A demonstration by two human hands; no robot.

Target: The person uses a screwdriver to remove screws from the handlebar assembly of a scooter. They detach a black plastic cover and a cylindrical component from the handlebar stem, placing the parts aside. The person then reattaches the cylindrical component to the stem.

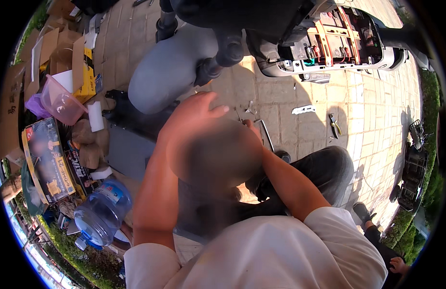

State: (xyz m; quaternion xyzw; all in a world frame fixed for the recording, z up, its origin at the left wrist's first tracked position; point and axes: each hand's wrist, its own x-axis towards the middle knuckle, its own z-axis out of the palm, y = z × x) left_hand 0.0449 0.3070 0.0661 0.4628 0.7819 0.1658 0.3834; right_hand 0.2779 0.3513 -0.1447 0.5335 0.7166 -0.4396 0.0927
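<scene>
My left hand [199,111] is raised just below a large grey rounded part [167,67] with black joints, its fingers loosely bent and its thumb held apart. My right hand [252,132] is partly hidden behind a blurred area; its fingers curl at the lower end of a thin rod, too small to name. An L-shaped metal bar [265,130] lies just right of it. Farther right on the paving are a white flat bracket [304,110] and yellow-handled pliers [335,126].
Cardboard boxes [56,53], a pink plastic bin [61,101] and a large water jug [100,212] crowd the left. An opened vehicle base [324,43] with batteries stands at upper right. A dark machine [411,168] sits by the hedge. Another person's hand [397,265] shows at lower right.
</scene>
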